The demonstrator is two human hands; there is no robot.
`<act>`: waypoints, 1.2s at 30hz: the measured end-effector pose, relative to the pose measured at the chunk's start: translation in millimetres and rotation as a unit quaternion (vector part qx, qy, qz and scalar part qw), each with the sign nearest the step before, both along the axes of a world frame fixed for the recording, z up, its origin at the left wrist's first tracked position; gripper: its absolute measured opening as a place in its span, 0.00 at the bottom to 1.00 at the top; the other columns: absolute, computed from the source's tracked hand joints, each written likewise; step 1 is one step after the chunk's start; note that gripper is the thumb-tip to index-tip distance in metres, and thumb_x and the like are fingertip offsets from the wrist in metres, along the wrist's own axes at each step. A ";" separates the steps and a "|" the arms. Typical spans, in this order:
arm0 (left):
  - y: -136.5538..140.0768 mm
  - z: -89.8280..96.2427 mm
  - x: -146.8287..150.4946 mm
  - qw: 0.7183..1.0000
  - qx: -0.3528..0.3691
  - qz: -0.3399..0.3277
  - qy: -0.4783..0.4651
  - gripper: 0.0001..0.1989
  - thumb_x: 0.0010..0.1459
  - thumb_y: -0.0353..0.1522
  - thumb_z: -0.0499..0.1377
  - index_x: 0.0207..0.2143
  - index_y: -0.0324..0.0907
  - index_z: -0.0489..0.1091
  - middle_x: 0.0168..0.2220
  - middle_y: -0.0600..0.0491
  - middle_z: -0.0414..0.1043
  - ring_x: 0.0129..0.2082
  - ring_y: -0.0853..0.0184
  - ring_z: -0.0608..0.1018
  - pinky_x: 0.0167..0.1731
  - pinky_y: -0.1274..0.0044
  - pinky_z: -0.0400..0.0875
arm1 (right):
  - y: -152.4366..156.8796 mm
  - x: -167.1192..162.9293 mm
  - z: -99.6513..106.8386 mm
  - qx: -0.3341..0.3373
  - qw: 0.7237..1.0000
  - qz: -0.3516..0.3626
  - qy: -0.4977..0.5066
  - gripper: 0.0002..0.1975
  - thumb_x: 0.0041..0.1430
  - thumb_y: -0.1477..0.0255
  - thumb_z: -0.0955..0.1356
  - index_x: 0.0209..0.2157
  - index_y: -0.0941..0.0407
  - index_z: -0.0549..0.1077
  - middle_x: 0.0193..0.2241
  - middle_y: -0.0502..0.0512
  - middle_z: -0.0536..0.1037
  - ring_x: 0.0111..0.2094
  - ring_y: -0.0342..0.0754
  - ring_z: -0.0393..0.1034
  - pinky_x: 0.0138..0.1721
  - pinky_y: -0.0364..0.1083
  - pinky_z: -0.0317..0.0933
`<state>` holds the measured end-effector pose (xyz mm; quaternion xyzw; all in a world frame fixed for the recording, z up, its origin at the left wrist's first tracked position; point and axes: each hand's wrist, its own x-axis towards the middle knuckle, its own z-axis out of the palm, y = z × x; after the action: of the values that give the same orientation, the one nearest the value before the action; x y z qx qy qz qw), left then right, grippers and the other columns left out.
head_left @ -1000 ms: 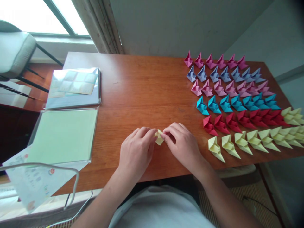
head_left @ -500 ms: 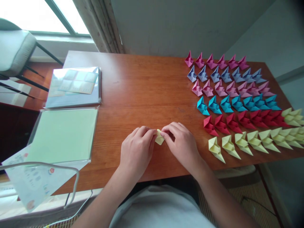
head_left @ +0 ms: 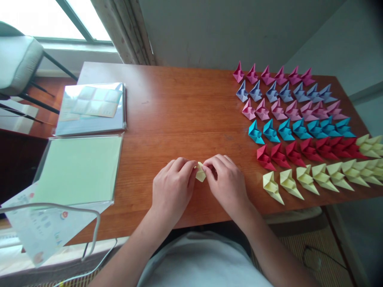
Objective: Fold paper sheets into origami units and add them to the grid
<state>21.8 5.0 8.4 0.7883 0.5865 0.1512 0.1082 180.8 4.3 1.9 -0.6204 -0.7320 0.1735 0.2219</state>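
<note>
Between my two hands, near the table's front edge, is a small piece of folded pale yellow paper (head_left: 200, 174). My left hand (head_left: 173, 184) pinches its left side between thumb and fingers. On the opposite side my right hand (head_left: 225, 177) grips the paper with thumb and forefinger. Parts of the paper are hidden behind my fingertips. To the right of my right hand runs a row of folded yellow paper pieces (head_left: 271, 187), with red folded pieces (head_left: 265, 157) in the row behind.
Further back on the right stand rows of turquoise (head_left: 255, 132), pink (head_left: 248, 110), lilac (head_left: 242, 92) and magenta (head_left: 238, 73) folded pieces. At left lie a pack of light green paper (head_left: 80, 169) and a plastic-wrapped pack (head_left: 89, 125). A white cable (head_left: 97, 227) curves at lower left.
Both hands stay in nearly the same place, still on the yellow paper. My right hand has shifted very slightly, and the whole view has moved a little.
</note>
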 end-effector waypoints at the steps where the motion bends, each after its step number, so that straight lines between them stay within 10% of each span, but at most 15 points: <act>1: 1.7 1.5 -0.1 1.000 -0.008 -0.002 0.002 0.08 0.68 0.34 0.55 0.43 0.47 0.74 0.37 0.53 0.77 0.37 0.64 0.77 0.32 0.74 0.64 | -0.1 -0.6 0.5 0.002 1.000 0.000 -0.004 0.09 0.68 0.73 0.65 0.31 0.53 0.70 0.31 0.54 0.77 0.37 0.51 0.69 0.38 0.48 0.59; 10: 31.7 15.0 -4.1 0.991 -0.085 -0.106 0.016 0.09 0.67 0.34 0.56 0.44 0.50 0.75 0.42 0.53 0.73 0.40 0.63 0.75 0.34 0.74 0.66 | 1.2 4.0 2.3 -0.012 1.000 0.016 -0.017 0.06 0.67 0.74 0.66 0.33 0.53 0.71 0.33 0.54 0.76 0.38 0.52 0.67 0.39 0.49 0.59; 36: 28.0 10.9 -18.8 0.953 -0.152 -0.074 -0.250 0.06 0.61 0.26 0.59 0.39 0.44 0.74 0.34 0.56 0.76 0.31 0.70 0.75 0.32 0.78 0.67 | -2.9 3.3 10.1 -0.030 0.985 0.017 0.168 0.05 0.61 0.78 0.69 0.35 0.54 0.71 0.35 0.51 0.77 0.39 0.48 0.70 0.40 0.46 0.63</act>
<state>2.9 33.0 19.3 0.7408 0.4964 0.2442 0.3810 184.0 1.5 12.0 -0.5761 -0.6895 0.3008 0.3197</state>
